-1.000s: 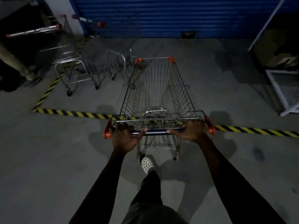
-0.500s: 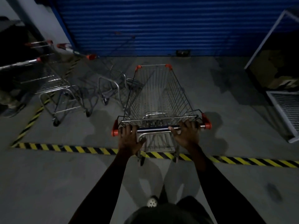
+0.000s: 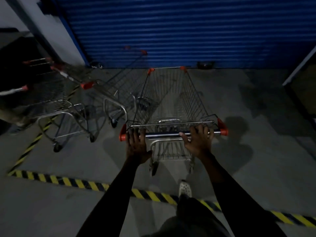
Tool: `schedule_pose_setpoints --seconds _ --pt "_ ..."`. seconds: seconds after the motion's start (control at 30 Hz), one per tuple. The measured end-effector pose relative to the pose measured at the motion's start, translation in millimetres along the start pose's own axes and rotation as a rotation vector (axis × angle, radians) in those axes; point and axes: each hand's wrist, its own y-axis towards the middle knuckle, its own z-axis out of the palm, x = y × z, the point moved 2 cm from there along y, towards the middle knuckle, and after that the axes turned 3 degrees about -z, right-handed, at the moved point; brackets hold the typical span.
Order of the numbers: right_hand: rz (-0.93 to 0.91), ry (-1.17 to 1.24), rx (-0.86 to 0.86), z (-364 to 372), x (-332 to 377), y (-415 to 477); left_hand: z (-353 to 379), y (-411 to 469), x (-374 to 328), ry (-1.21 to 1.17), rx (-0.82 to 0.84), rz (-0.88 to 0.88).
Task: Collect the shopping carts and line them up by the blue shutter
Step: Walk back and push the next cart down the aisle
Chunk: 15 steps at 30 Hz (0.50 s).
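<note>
I stand behind a wire shopping cart (image 3: 172,100) with orange corner caps; its nose points at the blue shutter (image 3: 171,31) and is close to it. My right hand (image 3: 198,142) grips the right part of the cart's handle bar (image 3: 162,134), thumb lying along it. On the left part of the bar my left hand (image 3: 136,146) rests with straight fingers, its thumb spread away from the bar. Left of this cart stand two more carts (image 3: 112,94) (image 3: 58,103), angled toward the shutter's left corner.
Yellow-and-black floor tape (image 3: 77,183) runs behind the cart and up the left side. My white shoe (image 3: 184,187) steps over it. A white pillar (image 3: 51,31) stands left of the shutter, a dark framed structure (image 3: 301,74) at the right. Someone's leg (image 3: 10,115) shows at the left edge.
I have pushed the cart forward across the striped tape, closer to the shutter and alongside the parked carts. My left hand's fingers have loosened on the bar.
</note>
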Motion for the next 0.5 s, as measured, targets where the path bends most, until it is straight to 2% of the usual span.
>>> schedule_pose_setpoints --seconds 0.27,0.4,0.5 --pt "0.061 0.115 0.113 77.5 -25.8 156.8 -17.4 157.0 -31.9 -0.109 0.176 -0.111" --pt "0.026 0.219 0.449 114.2 -23.7 198.0 -29.3 213.2 -45.8 -0.273 0.262 -0.145" --pt "-0.008 0.303 0.486 124.9 -6.8 211.1 -30.8 228.8 -48.2 -0.348 0.309 -0.175"
